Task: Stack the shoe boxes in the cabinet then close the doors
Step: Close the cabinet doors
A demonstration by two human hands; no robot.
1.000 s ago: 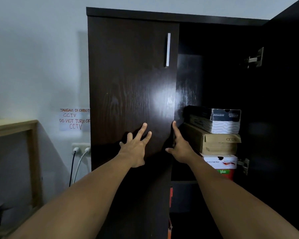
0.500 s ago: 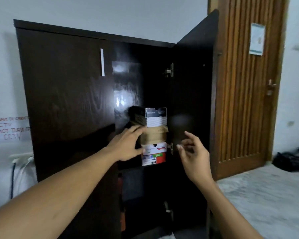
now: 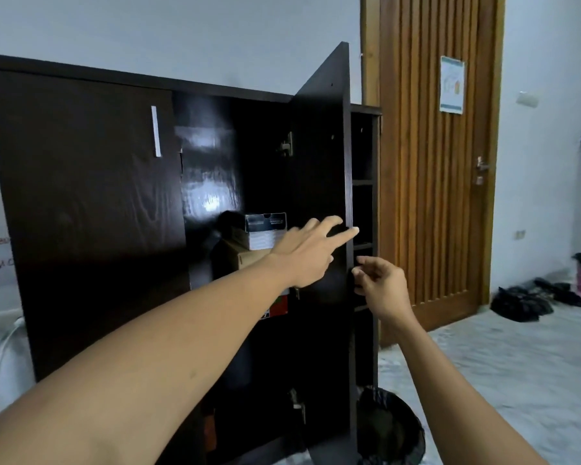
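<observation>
A dark brown cabinet (image 3: 81, 213) stands against the wall. Its left door (image 3: 91, 263) is shut, its right door (image 3: 322, 182) stands open edge-on to me. Inside, shoe boxes are stacked: a black-and-white box (image 3: 264, 229) on top, a brown cardboard box (image 3: 245, 260) under it, and a red-cornered box (image 3: 278, 307) lower, partly hidden by my left arm. My left hand (image 3: 307, 253) reaches with straight fingers to the open door's inner face near its edge. My right hand (image 3: 381, 286), fingers loosely curled, is at the door's outer edge; whether it touches is unclear.
Narrow open shelves (image 3: 363, 213) sit at the cabinet's right side. A black bin bag (image 3: 389, 427) lies on the floor below. A slatted wooden room door (image 3: 433, 162) is to the right, dark clothes (image 3: 530, 300) on the marble floor beyond.
The view has swung right. Both hands left the closed left door and moved right across the opening to the open right door's edge.
</observation>
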